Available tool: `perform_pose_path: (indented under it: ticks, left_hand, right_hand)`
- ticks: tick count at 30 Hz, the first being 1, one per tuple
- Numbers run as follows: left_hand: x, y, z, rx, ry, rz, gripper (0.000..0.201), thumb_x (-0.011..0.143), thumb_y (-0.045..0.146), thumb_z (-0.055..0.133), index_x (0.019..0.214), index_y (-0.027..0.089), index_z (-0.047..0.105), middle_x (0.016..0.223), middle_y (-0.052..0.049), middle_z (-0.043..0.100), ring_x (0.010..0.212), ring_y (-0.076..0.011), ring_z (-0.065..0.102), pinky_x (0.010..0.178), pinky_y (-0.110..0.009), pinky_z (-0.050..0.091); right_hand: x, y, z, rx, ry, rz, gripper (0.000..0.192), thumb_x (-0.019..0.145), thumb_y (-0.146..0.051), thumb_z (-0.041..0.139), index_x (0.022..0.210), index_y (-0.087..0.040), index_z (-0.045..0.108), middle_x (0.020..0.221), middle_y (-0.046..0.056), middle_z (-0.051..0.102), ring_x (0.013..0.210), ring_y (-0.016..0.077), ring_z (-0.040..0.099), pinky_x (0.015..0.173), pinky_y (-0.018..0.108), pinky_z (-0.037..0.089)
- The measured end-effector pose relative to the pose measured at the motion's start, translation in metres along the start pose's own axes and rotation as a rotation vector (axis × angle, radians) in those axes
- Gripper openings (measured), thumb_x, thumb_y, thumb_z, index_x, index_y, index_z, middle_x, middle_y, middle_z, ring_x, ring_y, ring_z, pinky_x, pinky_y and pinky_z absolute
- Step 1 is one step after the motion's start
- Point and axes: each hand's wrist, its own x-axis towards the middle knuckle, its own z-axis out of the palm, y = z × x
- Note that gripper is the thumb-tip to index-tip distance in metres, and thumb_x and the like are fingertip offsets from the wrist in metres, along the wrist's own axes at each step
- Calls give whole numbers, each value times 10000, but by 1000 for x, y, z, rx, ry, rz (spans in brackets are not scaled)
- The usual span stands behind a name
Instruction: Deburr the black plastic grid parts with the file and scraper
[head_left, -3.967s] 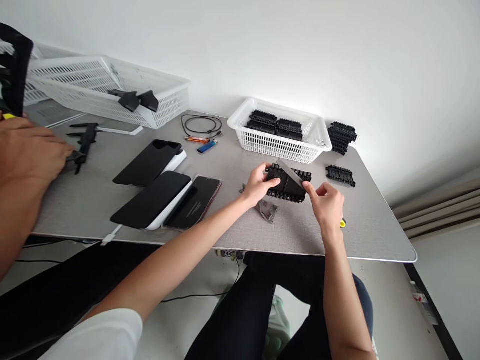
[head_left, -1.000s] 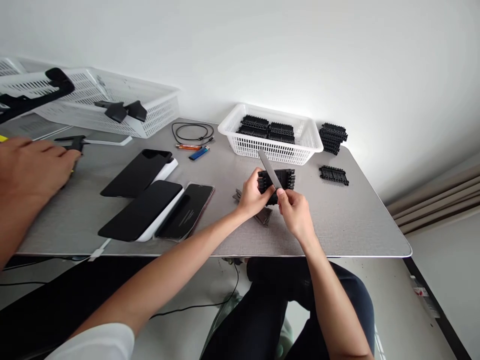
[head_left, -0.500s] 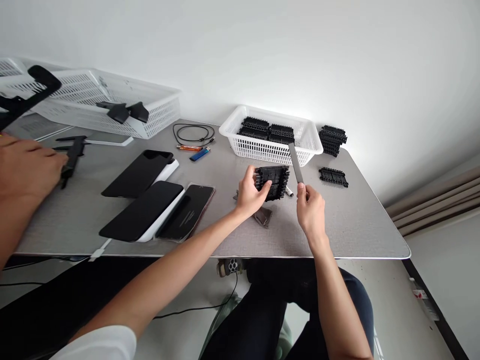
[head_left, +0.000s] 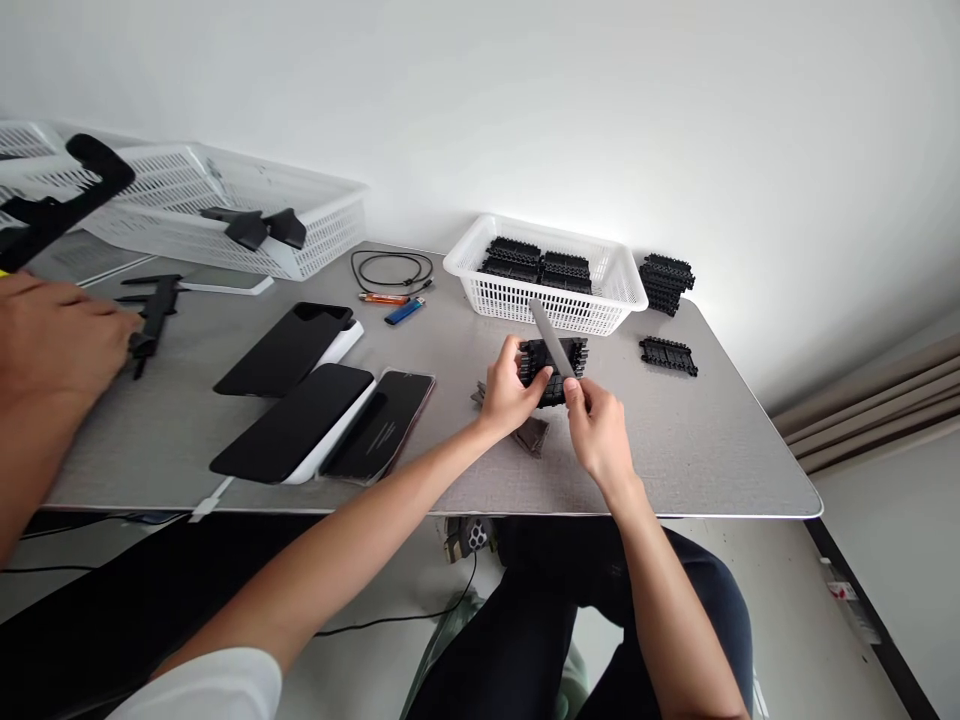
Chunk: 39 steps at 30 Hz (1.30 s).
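My left hand (head_left: pixel 506 393) grips a black ribbed plastic part (head_left: pixel 571 352) just above the grey table (head_left: pixel 712 440), holding it by its left side. My right hand (head_left: pixel 598 428) pinches the lower end of a flat grey metal file (head_left: pixel 550 335), whose blade lies across the front of the part and points up and to the left. A small piece of dark abrasive sheet (head_left: pixel 534 435) lies on the table under my hands.
A white basket (head_left: pixel 624 284) with more black parts stands behind; a stack (head_left: pixel 664 282) and a single part (head_left: pixel 668 354) lie to its right. Three phones (head_left: pixel 315 400), lighters (head_left: pixel 403 311) and a cable (head_left: pixel 394 268) lie left. Another person's hand (head_left: pixel 56 335) is at far left by a caliper (head_left: pixel 154 310).
My right hand, off to the right of the part half a second ago, has swung the file back across the part's face. The other person's hand shifted slightly.
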Motion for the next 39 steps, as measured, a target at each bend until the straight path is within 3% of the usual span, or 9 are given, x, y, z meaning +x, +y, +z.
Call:
perform_pose_path:
  ticks: [2, 5, 12, 15, 18, 23, 27, 34, 39]
  left_hand:
    - [0, -2, 0, -1, -20, 8, 350, 737, 339, 737, 927, 241, 460, 721, 30, 576, 663, -162, 569, 628, -282, 415]
    - [-1, 0, -1, -2, -17, 21, 335, 755, 344, 720, 924, 242, 449, 750, 19, 586, 689, -167, 585, 642, -289, 432]
    - [0, 8, -1, 22, 31, 0, 365, 746, 420, 733, 871, 246, 437, 703, 24, 573, 660, -176, 560, 662, -308, 416]
    - [2, 5, -2, 27, 65, 8, 369, 740, 426, 740, 880, 247, 450, 714, 18, 566, 675, -180, 552, 672, -309, 416]
    - [3, 0, -2, 34, 88, 27, 376, 754, 440, 726, 934, 241, 462, 789, -6, 574, 754, -194, 577, 723, -321, 444]
    - [3, -1, 0, 98, 186, 227, 477, 800, 440, 681, 1141, 234, 419, 1124, -102, 552, 1062, -243, 564, 944, -393, 444]
    - [1, 4, -1, 158, 139, 267, 372, 853, 460, 617, 1116, 234, 482, 1123, -106, 574, 1097, -251, 563, 983, -409, 437]
    - [-4, -1, 1, 144, 141, 404, 323, 799, 377, 699, 887, 241, 419, 946, -45, 573, 891, -188, 586, 819, -353, 486]
    - [-1, -10, -1, 124, 146, 513, 339, 781, 311, 723, 827, 228, 398, 923, -21, 543, 860, -165, 614, 781, -339, 508]
  right_hand:
    - [-1, -2, 2, 1, -58, -12, 426, 981, -490, 380, 643, -231, 370, 545, -22, 432, 509, 136, 329, 527, 271, 224]
    - [0, 0, 1, -40, -27, -7, 421, 985, -482, 381, 648, -231, 373, 545, -20, 439, 505, 137, 323, 529, 271, 214]
    - [7, 11, -9, -271, 308, 73, 384, 959, -484, 468, 682, -220, 495, 534, -26, 399, 464, 116, 215, 562, 280, 127]
    - [8, 12, -14, -241, 365, 108, 402, 957, -505, 457, 677, -220, 487, 523, -28, 393, 456, 115, 223, 548, 275, 136]
    - [10, 13, -22, -104, 309, 129, 452, 957, -566, 409, 682, -216, 490, 530, -24, 409, 458, 114, 282, 505, 265, 182]
    - [13, 13, -26, 332, 44, 249, 526, 833, -701, 530, 807, -181, 609, 527, -41, 435, 420, 85, 318, 404, 231, 237]
    - [15, 15, -21, 528, -106, 382, 573, 782, -710, 600, 943, -160, 621, 595, 14, 606, 356, 64, 303, 329, 221, 249]
    - [22, 24, -21, 657, -188, 548, 534, 814, -681, 596, 948, -165, 577, 755, 116, 728, 350, 58, 329, 294, 202, 246]
    - [25, 36, -14, 728, -103, 475, 452, 771, -608, 684, 848, -186, 540, 706, 66, 706, 360, 51, 345, 289, 189, 236]
